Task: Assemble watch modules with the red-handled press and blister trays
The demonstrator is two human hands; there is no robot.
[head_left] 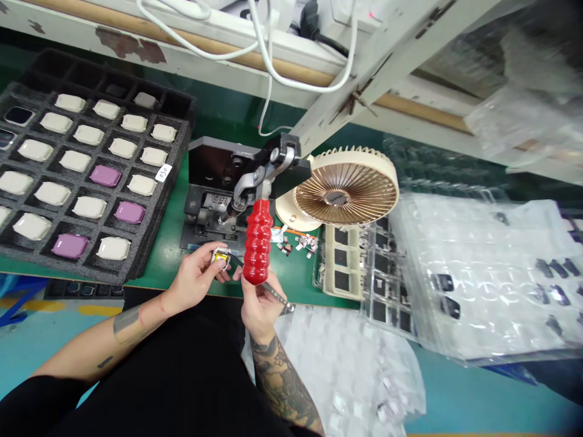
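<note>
In my left hand is a small watch case, pinched between thumb and fingers, with a yellow part showing inside it. My right hand is closed around slim dark tweezers, whose thin end reaches left to the watch case. Right above that hand hangs the red ribbed handle of a toggle press, covering part of the tweezers and fingers. Both hands are at the front edge of the green table, just before the press.
A black foam tray at left holds several cream and purple watch cases. Right of the press stands a cream fan, with small loose parts below it. Clear plastic trays are stacked at right. White cables hang above.
</note>
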